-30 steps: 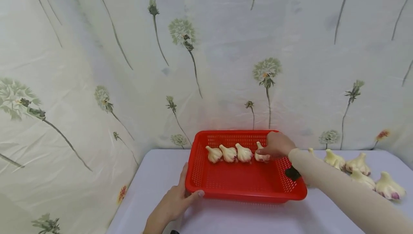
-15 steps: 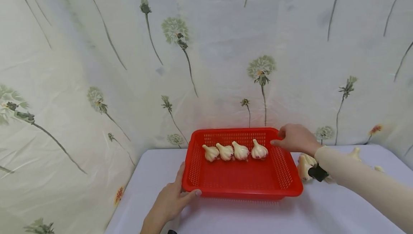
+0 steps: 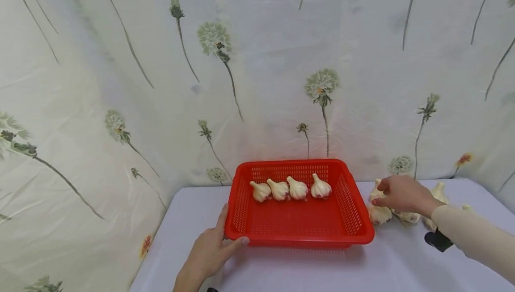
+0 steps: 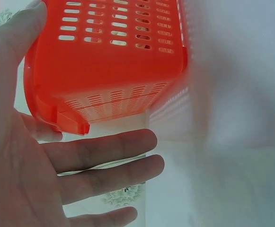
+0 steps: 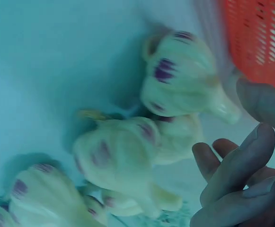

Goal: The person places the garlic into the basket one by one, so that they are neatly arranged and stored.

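A red plastic basket [image 3: 297, 241] stands on the white table with several garlic bulbs [image 3: 297, 189] lined up along its back half. At its front left corner my left hand [image 3: 207, 251] touches the rim, thumb along the front edge; in the left wrist view most fingers [image 4: 99, 151] stretch out straight. My right hand [image 3: 404, 193] is over the loose garlic bulbs [image 3: 380, 215] right of the basket, hiding part of them. Nothing is held between its thumb and fingers in the right wrist view, where a purple-streaked garlic bulb [image 5: 180, 75] lies close to the fingertips.
Behind the table hangs a pale cloth [image 3: 265, 82] printed with dandelions. The white tabletop [image 3: 193, 202] extends left and in front of the basket. Loose bulbs lie bunched together at the right, some touching.
My right hand has let go of the rightmost bulb inside the basket and moved right, out over the loose bulbs. My left hand stays at the basket corner. The head view has shifted slightly.
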`<state>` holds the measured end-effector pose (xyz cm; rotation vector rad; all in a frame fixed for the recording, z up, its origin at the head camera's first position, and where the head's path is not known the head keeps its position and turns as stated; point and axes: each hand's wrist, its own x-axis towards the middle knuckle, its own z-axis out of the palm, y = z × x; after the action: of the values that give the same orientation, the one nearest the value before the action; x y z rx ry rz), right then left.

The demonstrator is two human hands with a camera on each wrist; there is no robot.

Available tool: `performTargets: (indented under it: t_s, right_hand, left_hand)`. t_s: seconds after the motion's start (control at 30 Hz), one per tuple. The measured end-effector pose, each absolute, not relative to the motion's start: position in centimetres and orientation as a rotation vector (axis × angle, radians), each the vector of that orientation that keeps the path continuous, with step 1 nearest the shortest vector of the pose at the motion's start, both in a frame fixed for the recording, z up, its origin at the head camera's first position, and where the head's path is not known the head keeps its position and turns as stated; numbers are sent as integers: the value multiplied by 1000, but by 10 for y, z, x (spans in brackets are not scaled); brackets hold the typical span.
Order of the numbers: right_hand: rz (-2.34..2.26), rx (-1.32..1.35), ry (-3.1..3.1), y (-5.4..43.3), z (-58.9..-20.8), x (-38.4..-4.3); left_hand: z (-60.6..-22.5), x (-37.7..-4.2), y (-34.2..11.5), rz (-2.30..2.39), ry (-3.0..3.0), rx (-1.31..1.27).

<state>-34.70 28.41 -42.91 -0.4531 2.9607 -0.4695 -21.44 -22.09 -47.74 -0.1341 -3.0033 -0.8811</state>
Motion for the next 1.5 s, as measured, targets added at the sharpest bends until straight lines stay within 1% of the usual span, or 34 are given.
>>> performTargets:
  t_s: [0.17, 0.37, 0.8, 1.0, 1.33, 1.5]
  right_hand:
    - [-451, -441, 2969, 292, -445, -344]
    - [-498, -448, 2965, 293, -456, -340]
    - [-555, -390, 2901, 286, -462, -333]
    - [-484, -483, 2951, 285, -468, -329]
    - [-421, -539, 2985, 284, -477, -325]
    - [-488, -499, 2961, 285, -478, -320]
  left_hand:
    - [-477, -216, -221, -899, -3003, -143]
    - [-476, -217, -221, -938, -2992, -178]
    - [-472, -217, -217, -948, -3016, -163]
    - [-472, -215, -217, -967, -3022, -160]
    - [-473, -211, -217, -988, -3040, -126]
    - [-474, -210, -218, -980, -3057, -112]
